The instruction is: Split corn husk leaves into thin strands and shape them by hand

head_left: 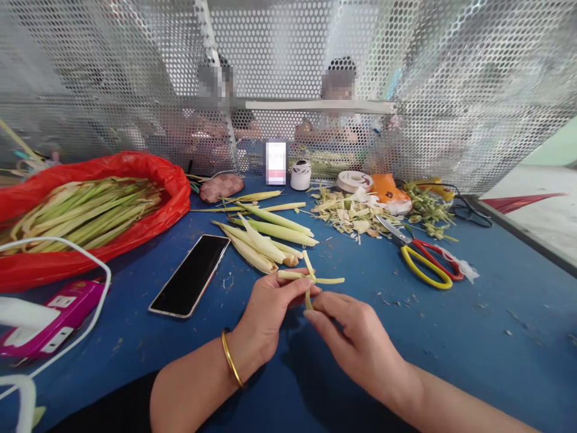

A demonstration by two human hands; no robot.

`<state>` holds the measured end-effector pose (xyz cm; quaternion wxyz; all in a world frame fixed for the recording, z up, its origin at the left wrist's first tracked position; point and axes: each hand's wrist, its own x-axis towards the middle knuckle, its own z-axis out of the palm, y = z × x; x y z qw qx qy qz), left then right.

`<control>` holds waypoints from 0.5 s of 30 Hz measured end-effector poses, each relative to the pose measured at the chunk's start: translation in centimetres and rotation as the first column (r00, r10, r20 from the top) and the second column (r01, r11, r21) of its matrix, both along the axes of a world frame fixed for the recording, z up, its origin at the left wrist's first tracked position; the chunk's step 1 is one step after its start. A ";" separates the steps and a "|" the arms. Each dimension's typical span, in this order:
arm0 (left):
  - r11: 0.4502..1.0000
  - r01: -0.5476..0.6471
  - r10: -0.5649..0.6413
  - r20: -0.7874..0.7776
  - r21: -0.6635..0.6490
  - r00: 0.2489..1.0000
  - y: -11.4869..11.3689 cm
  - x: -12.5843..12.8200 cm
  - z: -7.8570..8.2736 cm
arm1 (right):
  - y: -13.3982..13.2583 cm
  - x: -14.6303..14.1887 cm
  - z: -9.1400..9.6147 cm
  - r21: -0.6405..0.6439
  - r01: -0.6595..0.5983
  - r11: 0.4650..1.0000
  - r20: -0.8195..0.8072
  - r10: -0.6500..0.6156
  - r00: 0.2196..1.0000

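Observation:
Between my hands, just above the blue table, is a small cross-shaped piece of pale green leaf strips (pixel 329 281), with ends sticking out up, left and right. My left hand (pixel 274 307), with a gold bangle at the wrist, pinches it near its middle. Thumb and fingers of my right hand (pixel 356 337) are closed on the strip end that points down toward me. Just beyond my left hand lie several pale husk-like leaves (pixel 252 249) and longer green leaves (pixel 279 231). A dark phone (pixel 192 276) lies flat to the left of them.
A red plastic bag (pixel 174 210) full of long leaves (pixel 99 207) stands at left, near a magenta power strip (pixel 67 313) with white cables. Scissors (pixel 424 258) and leaf scraps (pixel 347 213) lie at right. At the back are tape (pixel 355 180), a white spool (pixel 300 175) and a perforated metal screen (pixel 288 60).

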<state>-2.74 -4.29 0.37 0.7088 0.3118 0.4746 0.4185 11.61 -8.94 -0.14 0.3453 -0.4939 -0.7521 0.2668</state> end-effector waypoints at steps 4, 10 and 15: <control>1.000 0.008 -0.008 -0.010 0.028 1.000 0.4 -0.4 0.2 | 0.6 1.4 0.8 0.189 0.270 0.944 -0.017 -0.272 0.962; 0.988 0.150 -0.149 -0.043 0.028 0.988 -0.2 -0.4 0.6 | 1.8 1.6 0.6 -0.149 0.201 0.968 -0.113 -0.219 0.969; 0.981 0.196 -0.195 -0.075 0.007 0.978 -0.4 -0.2 0.4 | 1.8 1.0 0.2 -0.267 0.146 0.952 -0.188 -0.200 0.962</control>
